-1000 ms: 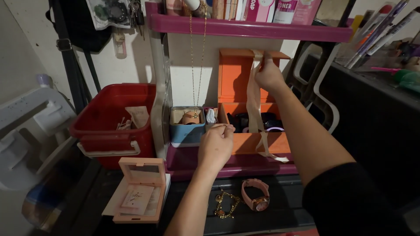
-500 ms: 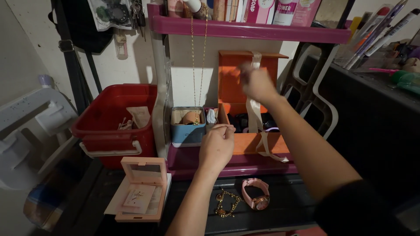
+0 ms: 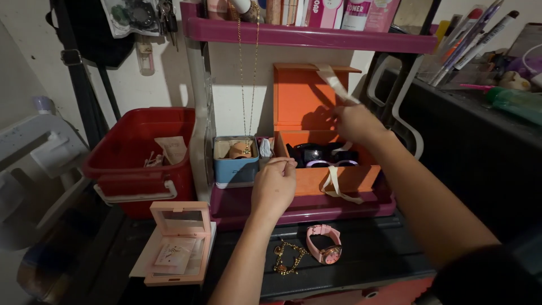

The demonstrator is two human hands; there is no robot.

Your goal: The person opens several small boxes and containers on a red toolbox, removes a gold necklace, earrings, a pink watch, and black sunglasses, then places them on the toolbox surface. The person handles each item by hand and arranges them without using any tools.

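Right hand (image 3: 353,121): closed on the cream ribbon (image 3: 336,85) of the orange box (image 3: 316,141), pinching it just below the raised lid; a second ago it was up at the lid's top edge, so it has come down along the ribbon toward the box's open tray.
Left hand (image 3: 275,183): fingers curled together at the front left corner of the orange box, at 9 o'clock from the tray; whether anything is pinched between them cannot be told. It has held this place over the last second.
Orange box: on the purple shelf (image 3: 305,206), lid upright, dark glasses (image 3: 322,155) lying inside; a second ribbon end hangs over the front wall.
Blue tin (image 3: 236,161): just beside the box at 9 o'clock, open, with a small brown object in it.
Gold chain (image 3: 248,73): hangs from the upper shelf at 12 o'clock of the tin.
Red bin (image 3: 141,158): at 9 o'clock of the shelf, papers inside.
Pink case (image 3: 178,243): open, at 7 o'clock of the left hand.
Pink watch (image 3: 323,251) and gold bracelet (image 3: 287,258): on the dark ledge at 6 o'clock of the box.
Reading: the drop of the right hand suggests the ribbon is being drawn down with the lid still open.
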